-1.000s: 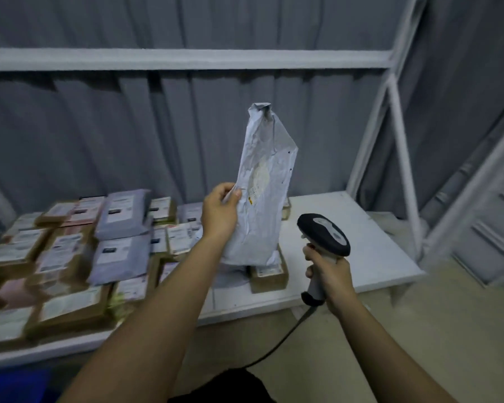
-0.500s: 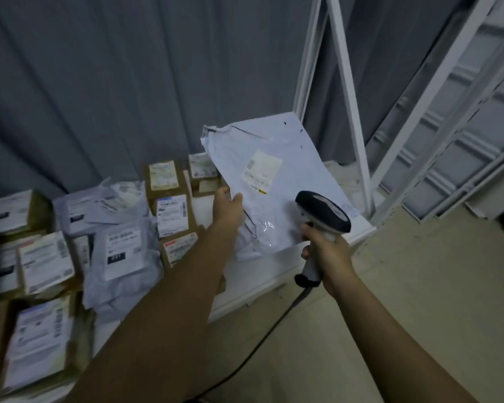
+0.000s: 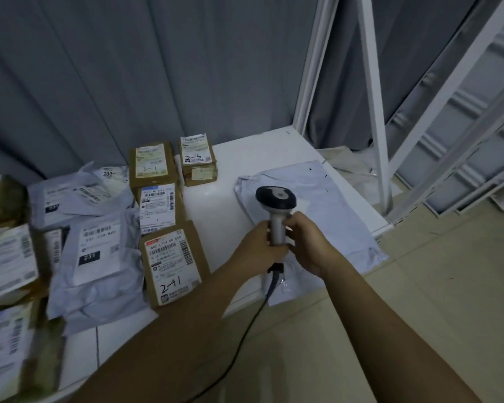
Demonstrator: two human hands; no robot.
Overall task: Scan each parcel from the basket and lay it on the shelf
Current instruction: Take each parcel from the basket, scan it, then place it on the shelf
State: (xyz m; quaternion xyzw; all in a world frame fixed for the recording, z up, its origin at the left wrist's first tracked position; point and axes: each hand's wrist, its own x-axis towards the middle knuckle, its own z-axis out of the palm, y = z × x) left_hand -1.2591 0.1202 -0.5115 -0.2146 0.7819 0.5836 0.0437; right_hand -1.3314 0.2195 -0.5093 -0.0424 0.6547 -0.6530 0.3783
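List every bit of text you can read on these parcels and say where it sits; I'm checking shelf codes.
"2-41": handwritten on the front brown box.
"231": black patch on the grey mailer.
"3-1": handwritten on the rear brown box.
"200": on the rear grey mailer.
Barcodes and fine print: too small or blurred to read.

Mailer bag (image 3: 329,205) on shelf (image 3: 224,175) right end, boxes (image 3: 172,257) left, scanner (image 3: 275,199) above bag
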